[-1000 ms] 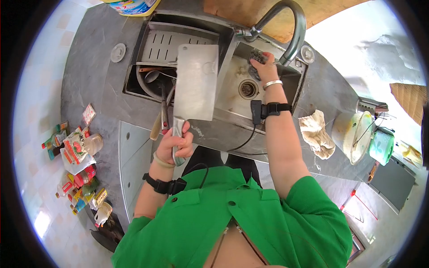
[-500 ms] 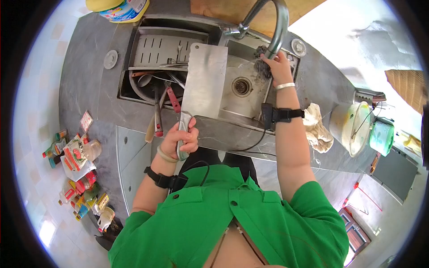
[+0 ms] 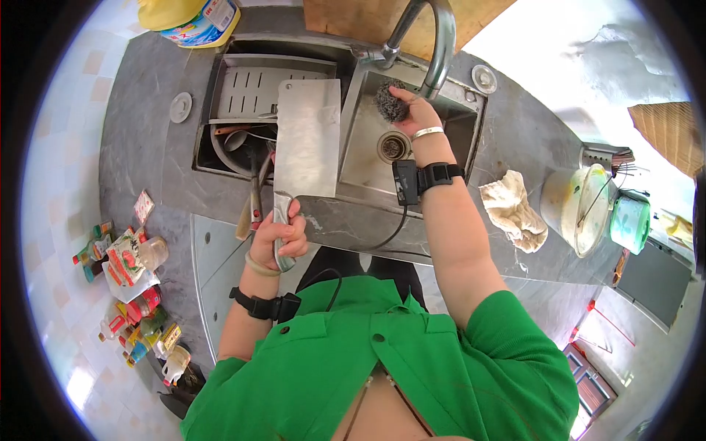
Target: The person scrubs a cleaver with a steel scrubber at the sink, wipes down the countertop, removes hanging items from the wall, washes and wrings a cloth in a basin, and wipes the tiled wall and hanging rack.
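Note:
My left hand [image 3: 281,237] is closed around the metal handle of a cleaver [image 3: 307,136]. The broad blade extends away from me, over the divider between the two sink basins. A grey steel wool scrubber [image 3: 391,101] is in my right hand [image 3: 417,116], its fingers closed on it. That hand hovers above the right basin [image 3: 360,151], just below the curved faucet [image 3: 441,51] and near the drain [image 3: 394,147]. Scrubber and blade are apart. Part of the left basin's contents is hidden behind the blade.
The left basin holds a slotted metal tray [image 3: 254,88], a ladle [image 3: 235,140] and several utensils. A crumpled cloth [image 3: 515,209] and a lidded tub [image 3: 577,209] are on the right counter. A yellow jug [image 3: 195,20] stands back left; several bottles [image 3: 92,250] stand at far left.
The cleaver has shifted left in my left hand. My right hand has moved left with the scrubber, from beside the faucet spout toward the blade, and more of the scrubber now shows.

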The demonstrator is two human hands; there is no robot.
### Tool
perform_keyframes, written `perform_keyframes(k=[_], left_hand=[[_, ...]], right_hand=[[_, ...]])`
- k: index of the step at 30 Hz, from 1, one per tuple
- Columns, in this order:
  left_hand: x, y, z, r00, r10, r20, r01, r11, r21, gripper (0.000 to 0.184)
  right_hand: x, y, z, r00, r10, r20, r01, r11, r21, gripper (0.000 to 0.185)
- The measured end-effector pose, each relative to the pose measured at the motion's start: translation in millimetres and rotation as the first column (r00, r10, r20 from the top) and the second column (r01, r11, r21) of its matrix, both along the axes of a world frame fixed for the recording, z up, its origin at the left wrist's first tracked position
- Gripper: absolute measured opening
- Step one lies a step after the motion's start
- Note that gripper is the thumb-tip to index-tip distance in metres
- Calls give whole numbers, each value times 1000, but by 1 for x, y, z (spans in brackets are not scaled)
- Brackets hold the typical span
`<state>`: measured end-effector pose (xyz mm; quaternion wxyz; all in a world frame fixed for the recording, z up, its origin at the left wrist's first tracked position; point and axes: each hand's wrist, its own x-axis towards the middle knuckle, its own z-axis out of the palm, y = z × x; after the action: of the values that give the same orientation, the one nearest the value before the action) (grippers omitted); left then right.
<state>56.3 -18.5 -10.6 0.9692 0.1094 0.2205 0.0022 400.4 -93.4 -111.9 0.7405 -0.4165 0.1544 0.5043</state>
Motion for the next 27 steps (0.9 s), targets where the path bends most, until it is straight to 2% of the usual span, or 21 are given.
perform_keyframes(k=[2, 5, 8, 11, 14, 17, 23, 26, 27], left_hand=[[-6, 3, 0, 1000, 23, 8, -23, 1000, -14, 23], [-11, 5, 2, 999, 51, 11, -51, 999, -3, 22], [-15, 5, 2, 997, 71, 11, -71, 997, 11, 21], [-18, 5, 2, 997, 81, 7, -81, 997, 19, 21], [-18, 5, 3, 997, 78, 7, -78, 997, 19, 22], [-19, 6, 2, 997, 76, 6, -76, 997, 22, 22], [-19, 6, 5, 997, 79, -7, -79, 997, 26, 23], [-20, 7, 5, 996, 86, -6, -86, 996, 24, 23], [-20, 6, 5, 996, 88, -5, -88, 996, 23, 23]], right_hand=[[-2, 0, 2, 998, -33, -52, 35, 999, 27, 12], [0, -11, -7, 978, -59, -202, 101, 974, 202, 11], [-2, 0, -3, 949, -220, -226, 238, 970, 55, 12], [6, 11, -25, 932, -358, -50, 349, 928, -129, 12], [10, 16, -27, 879, -391, -275, 415, 909, 34, 14], [17, 29, -64, 846, -486, -218, 522, 838, 158, 15], [12, 41, -31, 787, -613, -67, 598, 786, -157, 20], [18, 38, -28, 776, -627, -65, 600, 767, -229, 22], [18, 36, -26, 786, -609, -105, 590, 790, -169, 23]])
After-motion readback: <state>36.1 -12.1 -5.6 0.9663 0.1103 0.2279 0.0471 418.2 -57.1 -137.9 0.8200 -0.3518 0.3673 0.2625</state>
